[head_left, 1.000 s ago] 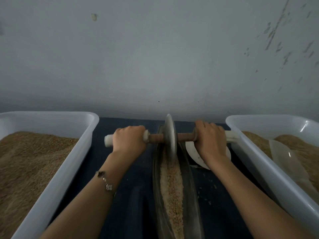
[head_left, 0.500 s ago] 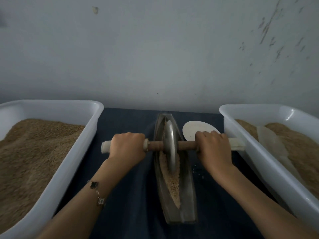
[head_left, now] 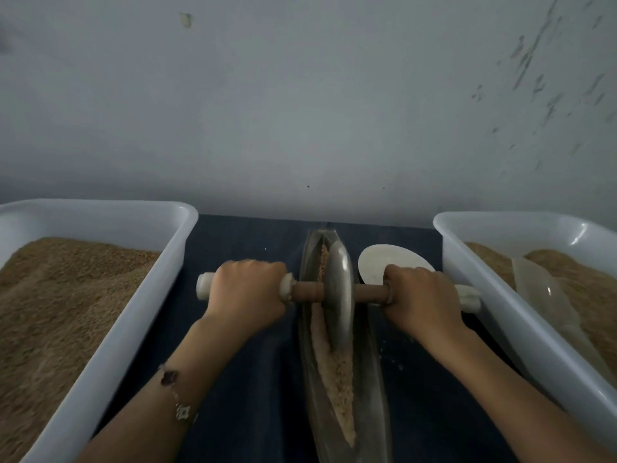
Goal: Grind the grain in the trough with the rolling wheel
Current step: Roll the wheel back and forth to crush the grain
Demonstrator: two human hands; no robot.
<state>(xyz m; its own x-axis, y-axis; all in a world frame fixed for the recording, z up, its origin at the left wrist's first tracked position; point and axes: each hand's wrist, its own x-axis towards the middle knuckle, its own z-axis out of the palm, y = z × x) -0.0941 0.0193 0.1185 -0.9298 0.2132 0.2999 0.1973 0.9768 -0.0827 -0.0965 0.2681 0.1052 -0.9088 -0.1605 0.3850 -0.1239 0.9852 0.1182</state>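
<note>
A narrow boat-shaped metal trough (head_left: 374, 389) lies lengthwise on the dark blue cloth between my arms. Pale crushed grain (head_left: 337, 375) fills its groove. The metal rolling wheel (head_left: 339, 295) stands upright in the groove, in the far half of the trough. A brown wooden axle with white ends runs through the wheel. My left hand (head_left: 248, 294) is closed around the axle's left side. My right hand (head_left: 422, 300) is closed around its right side.
A white tub (head_left: 133, 332) heaped with brown grain sits at the left. Another white tub (head_left: 507, 315) at the right holds grain and a clear plastic scoop (head_left: 544, 295). A white oval dish (head_left: 384, 262) lies beside the trough. A grey wall rises just behind.
The wheel rolled toward me from the trough's far end a second ago, then back a little toward the far half. Both hands kept their hold on the axle.
</note>
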